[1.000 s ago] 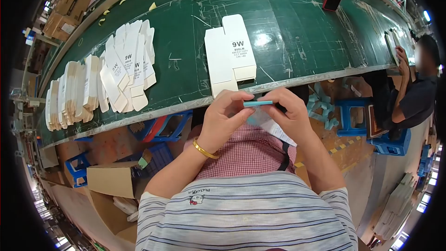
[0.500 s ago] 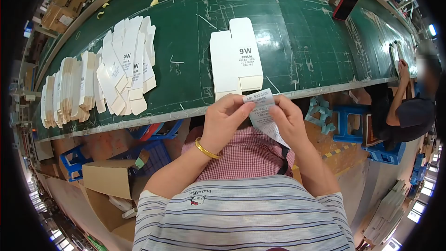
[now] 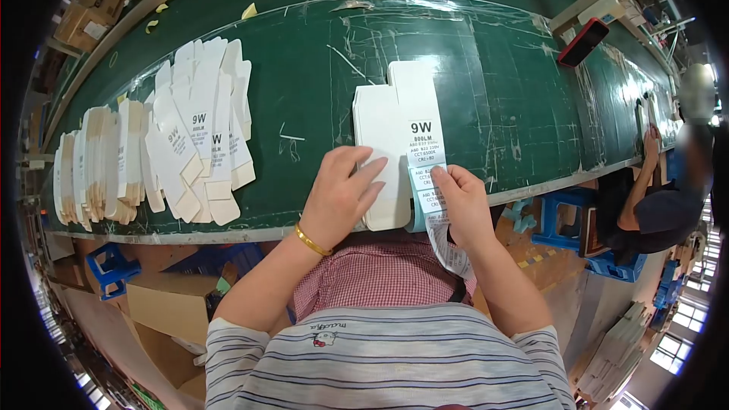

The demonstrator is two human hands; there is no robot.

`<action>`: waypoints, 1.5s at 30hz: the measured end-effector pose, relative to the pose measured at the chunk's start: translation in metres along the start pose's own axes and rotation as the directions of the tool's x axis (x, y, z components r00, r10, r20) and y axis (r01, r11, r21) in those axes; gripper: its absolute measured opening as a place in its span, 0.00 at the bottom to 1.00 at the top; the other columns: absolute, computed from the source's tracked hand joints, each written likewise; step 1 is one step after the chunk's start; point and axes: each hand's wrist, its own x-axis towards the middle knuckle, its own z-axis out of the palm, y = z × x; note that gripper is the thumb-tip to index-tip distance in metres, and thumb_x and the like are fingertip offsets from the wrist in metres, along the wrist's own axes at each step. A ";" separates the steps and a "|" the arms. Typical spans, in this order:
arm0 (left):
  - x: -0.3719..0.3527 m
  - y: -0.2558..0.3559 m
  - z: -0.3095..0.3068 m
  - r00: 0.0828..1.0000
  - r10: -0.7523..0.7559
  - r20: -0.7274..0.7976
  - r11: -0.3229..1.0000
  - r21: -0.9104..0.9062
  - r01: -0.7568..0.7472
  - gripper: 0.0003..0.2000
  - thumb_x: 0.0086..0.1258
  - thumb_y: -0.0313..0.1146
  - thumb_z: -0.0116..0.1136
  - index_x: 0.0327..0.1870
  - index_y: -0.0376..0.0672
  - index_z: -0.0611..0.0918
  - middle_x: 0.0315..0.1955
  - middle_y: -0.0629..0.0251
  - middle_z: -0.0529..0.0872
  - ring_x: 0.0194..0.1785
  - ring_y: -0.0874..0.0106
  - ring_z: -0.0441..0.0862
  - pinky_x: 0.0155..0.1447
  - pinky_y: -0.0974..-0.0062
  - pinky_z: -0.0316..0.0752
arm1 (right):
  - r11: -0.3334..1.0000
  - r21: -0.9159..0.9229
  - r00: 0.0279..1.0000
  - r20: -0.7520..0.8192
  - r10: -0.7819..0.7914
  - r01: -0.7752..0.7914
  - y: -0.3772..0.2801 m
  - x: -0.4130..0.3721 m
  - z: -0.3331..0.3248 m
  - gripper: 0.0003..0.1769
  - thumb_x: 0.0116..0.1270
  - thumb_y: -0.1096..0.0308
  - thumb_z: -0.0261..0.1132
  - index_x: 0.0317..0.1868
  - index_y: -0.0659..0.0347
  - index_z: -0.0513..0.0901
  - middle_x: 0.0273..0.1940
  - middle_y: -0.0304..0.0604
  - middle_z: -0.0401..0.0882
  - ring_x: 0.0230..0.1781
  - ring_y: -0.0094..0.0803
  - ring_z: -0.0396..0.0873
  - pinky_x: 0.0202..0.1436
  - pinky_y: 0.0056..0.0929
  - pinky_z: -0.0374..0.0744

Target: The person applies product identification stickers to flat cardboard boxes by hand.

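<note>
A flattened white carton printed "9W 800LM" lies in front of me near the table's front edge, seemingly on others. My left hand rests on its lower left part, fingers apart and holding nothing. Between thumb and fingers, my right hand pinches a strip of printed labels. The strip's top label lies over the small print below "800LM" on the carton. Its lower end curls down past the table edge toward my lap.
Stacked flat cartons and a loose fanned pile lie at the left of the green table. A red-edged phone stands at the back right. A co-worker sits at far right. An open cardboard box stands below left.
Both hands have moved up over the table. My left hand has let go of the label strip and spread onto the carton. My right hand has brought the strip onto the carton's print.
</note>
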 end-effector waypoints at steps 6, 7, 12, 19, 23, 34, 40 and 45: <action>0.016 0.001 -0.004 0.997 0.072 0.028 0.997 0.005 -0.072 0.16 0.57 0.28 0.67 0.49 0.42 0.84 0.45 0.63 0.81 0.50 0.62 0.77 0.54 0.65 0.72 | 0.992 0.081 0.993 -0.054 0.106 -0.101 -0.010 0.008 0.006 0.11 0.74 0.67 0.59 0.40 0.69 0.81 0.31 0.35 0.81 0.26 0.16 0.74 0.29 0.17 0.73; 0.020 0.001 -0.002 0.996 0.085 0.039 0.996 -0.001 -0.085 0.16 0.58 0.28 0.67 0.49 0.42 0.84 0.44 0.64 0.81 0.50 0.63 0.77 0.54 0.65 0.72 | 0.990 0.091 0.991 -0.066 0.112 -0.106 -0.011 0.008 0.006 0.11 0.74 0.67 0.59 0.40 0.69 0.81 0.31 0.35 0.81 0.26 0.16 0.75 0.29 0.17 0.73; 0.030 0.000 0.000 0.988 0.116 0.106 0.993 -0.003 -0.117 0.18 0.58 0.26 0.64 0.52 0.44 0.84 0.43 0.68 0.81 0.48 0.66 0.77 0.53 0.67 0.70 | 0.987 0.099 0.987 -0.085 0.133 -0.125 -0.011 0.007 0.006 0.13 0.75 0.67 0.58 0.40 0.70 0.81 0.30 0.35 0.80 0.26 0.15 0.73 0.29 0.18 0.72; 0.035 0.000 0.000 0.976 0.124 0.176 0.989 0.051 -0.135 0.22 0.55 0.24 0.61 0.54 0.48 0.84 0.40 0.70 0.78 0.45 0.68 0.75 0.49 0.68 0.68 | 0.983 0.083 0.982 -0.086 0.169 -0.162 -0.013 0.009 0.004 0.13 0.75 0.67 0.58 0.40 0.71 0.81 0.30 0.34 0.80 0.26 0.15 0.72 0.29 0.18 0.72; 0.040 0.001 0.002 0.975 0.127 0.184 0.988 0.061 -0.140 0.22 0.54 0.24 0.61 0.54 0.49 0.84 0.38 0.70 0.77 0.43 0.68 0.74 0.45 0.68 0.67 | 0.974 0.124 0.975 -0.088 0.202 -0.191 -0.022 0.005 0.008 0.12 0.74 0.68 0.58 0.40 0.71 0.81 0.31 0.35 0.80 0.25 0.15 0.73 0.28 0.18 0.72; 0.045 0.003 0.000 0.967 0.120 0.225 0.986 0.084 -0.142 0.22 0.55 0.25 0.60 0.54 0.49 0.84 0.38 0.69 0.76 0.43 0.68 0.74 0.45 0.68 0.67 | 0.968 0.143 0.973 -0.074 0.219 -0.207 -0.023 0.008 0.006 0.12 0.74 0.69 0.59 0.41 0.72 0.81 0.31 0.36 0.80 0.26 0.16 0.74 0.29 0.19 0.73; 0.051 0.005 -0.001 0.962 0.112 0.250 0.987 0.081 -0.135 0.21 0.55 0.24 0.60 0.53 0.48 0.84 0.36 0.69 0.77 0.41 0.68 0.74 0.45 0.68 0.68 | 0.967 0.141 0.973 -0.061 0.222 -0.212 -0.022 0.007 0.003 0.11 0.73 0.68 0.61 0.40 0.70 0.81 0.31 0.37 0.82 0.25 0.17 0.76 0.27 0.19 0.74; 0.056 0.002 0.004 0.956 0.146 0.256 0.976 0.120 -0.181 0.19 0.58 0.26 0.60 0.52 0.51 0.85 0.32 0.70 0.75 0.37 0.69 0.73 0.42 0.71 0.69 | 0.962 0.146 0.969 -0.055 0.241 -0.231 -0.019 0.008 0.001 0.11 0.73 0.68 0.61 0.40 0.70 0.81 0.31 0.37 0.82 0.25 0.17 0.76 0.27 0.19 0.74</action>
